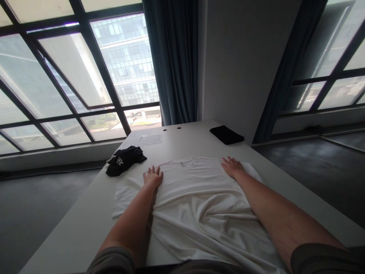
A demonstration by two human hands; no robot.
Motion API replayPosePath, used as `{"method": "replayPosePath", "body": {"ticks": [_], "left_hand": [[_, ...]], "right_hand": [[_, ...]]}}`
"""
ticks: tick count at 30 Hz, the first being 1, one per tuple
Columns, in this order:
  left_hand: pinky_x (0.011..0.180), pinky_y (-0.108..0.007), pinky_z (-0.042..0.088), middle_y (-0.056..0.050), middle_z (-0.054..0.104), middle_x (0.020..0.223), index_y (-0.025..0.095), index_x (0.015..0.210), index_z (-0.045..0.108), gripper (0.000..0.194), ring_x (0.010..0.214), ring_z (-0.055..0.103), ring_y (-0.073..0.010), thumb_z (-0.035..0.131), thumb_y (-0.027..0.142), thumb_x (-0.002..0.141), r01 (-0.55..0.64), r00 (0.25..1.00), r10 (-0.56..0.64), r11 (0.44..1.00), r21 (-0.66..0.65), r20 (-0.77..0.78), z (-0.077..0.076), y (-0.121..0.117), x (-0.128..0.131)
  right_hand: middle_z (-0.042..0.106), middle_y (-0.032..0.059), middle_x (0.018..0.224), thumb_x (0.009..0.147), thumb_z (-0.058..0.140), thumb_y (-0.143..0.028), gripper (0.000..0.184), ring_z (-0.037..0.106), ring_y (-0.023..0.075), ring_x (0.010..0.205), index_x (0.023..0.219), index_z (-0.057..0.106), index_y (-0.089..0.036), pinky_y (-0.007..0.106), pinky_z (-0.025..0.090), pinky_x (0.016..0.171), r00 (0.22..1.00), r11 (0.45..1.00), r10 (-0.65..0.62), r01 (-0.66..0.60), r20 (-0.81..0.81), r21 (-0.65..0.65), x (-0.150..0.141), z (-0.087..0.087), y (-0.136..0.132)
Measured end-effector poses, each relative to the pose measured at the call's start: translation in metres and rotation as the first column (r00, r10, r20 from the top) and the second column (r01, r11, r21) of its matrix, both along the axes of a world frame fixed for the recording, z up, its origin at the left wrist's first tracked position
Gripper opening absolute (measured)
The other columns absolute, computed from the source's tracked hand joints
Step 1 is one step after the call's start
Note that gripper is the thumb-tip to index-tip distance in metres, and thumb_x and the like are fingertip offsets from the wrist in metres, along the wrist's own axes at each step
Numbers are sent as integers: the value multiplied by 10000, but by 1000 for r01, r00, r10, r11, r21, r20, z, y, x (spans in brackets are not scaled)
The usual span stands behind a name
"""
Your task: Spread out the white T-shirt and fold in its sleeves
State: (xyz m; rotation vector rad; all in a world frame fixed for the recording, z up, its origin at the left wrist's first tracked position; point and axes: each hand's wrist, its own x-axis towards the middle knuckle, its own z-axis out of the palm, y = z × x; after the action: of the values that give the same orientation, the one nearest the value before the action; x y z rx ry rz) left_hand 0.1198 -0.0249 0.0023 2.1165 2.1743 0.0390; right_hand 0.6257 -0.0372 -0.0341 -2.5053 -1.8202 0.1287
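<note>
A white T-shirt (194,182) lies spread on the white table, its neckline toward the far end. The upper part is fairly smooth, while the lower part nearer to me is creased and bunched. My left hand (153,177) rests flat on the shirt near its left shoulder, fingers spread. On the opposite shoulder, my right hand (231,166) also lies flat with fingers apart. Neither hand grips the cloth. The left sleeve extends out past my left forearm; the right sleeve is partly covered by my right arm.
A crumpled black garment (125,160) with white lettering lies at the table's left edge. Behind it are paper sheets (149,139). A folded black cloth (226,134) sits at the far right of the table (188,139). Windows, a curtain (173,64) and a wall stand beyond.
</note>
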Motion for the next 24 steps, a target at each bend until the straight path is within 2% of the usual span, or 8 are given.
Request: {"method": "replayPosePath", "body": {"ticks": [4, 7, 11, 15, 17, 19, 21, 24], "left_hand": [[1249, -654, 168, -72, 117, 1773, 346, 1662, 303, 701, 1618, 156, -347, 270, 619, 1017, -93, 996, 94, 996, -3, 4, -5, -23, -35], [1260, -606, 188, -112, 144, 1765, 300, 1667, 305, 706, 1610, 191, -355, 275, 603, 1030, -145, 989, 145, 989, 5, -6, -10, -43, -72], [1252, -592, 231, -100, 223, 1749, 312, 1650, 346, 647, 1604, 226, -322, 260, 545, 1052, -207, 978, 208, 977, 41, -23, -7, -69, -117], [1260, -571, 238, -123, 231, 1744, 225, 1667, 310, 693, 1600, 244, -310, 207, 536, 1056, -303, 952, 305, 952, 49, -33, -3, -86, -138], [1266, -565, 229, -115, 228, 1745, 200, 1668, 303, 699, 1603, 235, -300, 207, 520, 1054, -305, 951, 307, 951, 43, -43, -2, -92, -140], [1262, -581, 229, -111, 224, 1746, 203, 1668, 303, 696, 1606, 226, -301, 218, 510, 1049, -314, 947, 316, 949, 34, -59, -2, -97, -140], [1251, -599, 240, -106, 222, 1747, 224, 1671, 299, 702, 1607, 221, -305, 215, 525, 1042, -336, 939, 337, 941, 24, -73, -1, -103, -140], [1243, -618, 242, -95, 224, 1747, 259, 1669, 307, 718, 1605, 229, -309, 193, 563, 1028, -391, 914, 390, 920, 9, -112, 0, -114, -142]], "right_hand": [[186, 96, 1762, 1041, 253, -569, 690, 195, 331, 1602, 1669, 309, -287, 514, 192, 1270, 999, 999, 13, -15, 40, 51, 32, -5, -15], [225, 118, 1748, 1036, 279, -552, 686, 235, 336, 1588, 1656, 340, -266, 508, 228, 1257, 997, 994, 51, -56, 59, 93, 40, -5, -22], [292, 129, 1722, 1031, 316, -491, 628, 250, 353, 1578, 1596, 456, -254, 545, 237, 1246, 991, 987, 30, -50, 128, 156, 30, 3, -32], [324, 140, 1707, 1005, 376, -358, 576, 225, 338, 1584, 1540, 531, -213, 574, 160, 1269, 946, 915, 157, -247, 284, 317, 10, 11, -50], [392, 156, 1669, 1010, 364, -360, 581, 304, 313, 1555, 1539, 536, -193, 523, 214, 1268, 925, 897, 261, -338, 278, 284, 2, 8, -60], [438, 159, 1642, 1027, 325, -406, 603, 384, 297, 1517, 1554, 523, -189, 477, 298, 1240, 926, 914, 314, -354, 210, 198, 1, 1, -69], [409, 141, 1665, 1038, 289, -473, 638, 397, 306, 1514, 1588, 480, -213, 483, 333, 1222, 951, 950, 273, -291, 146, 117, 4, -7, -76], [326, 105, 1714, 1032, 274, -569, 678, 352, 334, 1543, 1628, 408, -275, 538, 310, 1230, 982, 985, 157, -164, 107, 60, 13, -14, -81]]}}
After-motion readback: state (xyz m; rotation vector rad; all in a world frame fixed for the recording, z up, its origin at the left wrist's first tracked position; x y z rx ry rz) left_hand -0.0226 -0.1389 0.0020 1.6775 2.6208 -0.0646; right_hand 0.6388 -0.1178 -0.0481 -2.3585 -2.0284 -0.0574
